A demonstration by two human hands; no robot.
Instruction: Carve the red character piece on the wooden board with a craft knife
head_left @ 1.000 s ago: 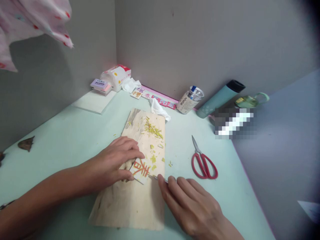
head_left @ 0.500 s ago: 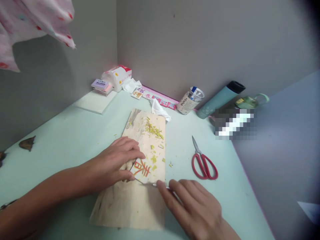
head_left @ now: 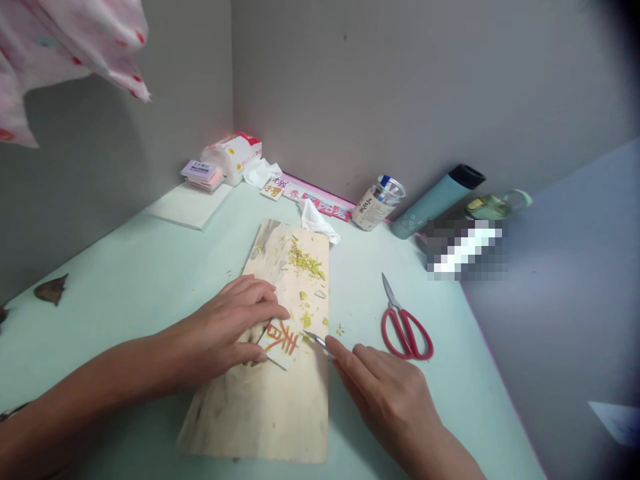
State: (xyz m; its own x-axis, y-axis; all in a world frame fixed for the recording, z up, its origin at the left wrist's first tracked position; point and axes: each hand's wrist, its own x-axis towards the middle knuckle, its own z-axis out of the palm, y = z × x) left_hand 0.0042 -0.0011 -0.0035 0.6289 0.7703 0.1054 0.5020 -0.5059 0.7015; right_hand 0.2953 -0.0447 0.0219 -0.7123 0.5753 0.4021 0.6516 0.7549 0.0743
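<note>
A small white square carving block (head_left: 281, 341) with an orange-red character lies on a wooden board (head_left: 295, 413). My left hand (head_left: 245, 320) grips the block's left side between thumb and fingers and presses it to the board. My right hand (head_left: 385, 393) is closed around a craft knife (head_left: 316, 339) with a silver handle. The blade tip is close to the block's upper right edge; whether they touch I cannot tell. Yellow-green shavings (head_left: 306, 260) lie scattered on the board beyond the block.
Red-handled scissors (head_left: 406, 330) lie right of the board. Behind stand a clear plastic cup (head_left: 374, 207), a teal bottle (head_left: 435, 200) and a tissue pack (head_left: 234, 157). A crumpled tissue (head_left: 318, 221) lies at the board's far end. Erasers (head_left: 200, 172) are stacked on a white pad (head_left: 187, 208).
My right hand has moved the knife from the block's near corner up to its right side. My left hand still holds the block in place.
</note>
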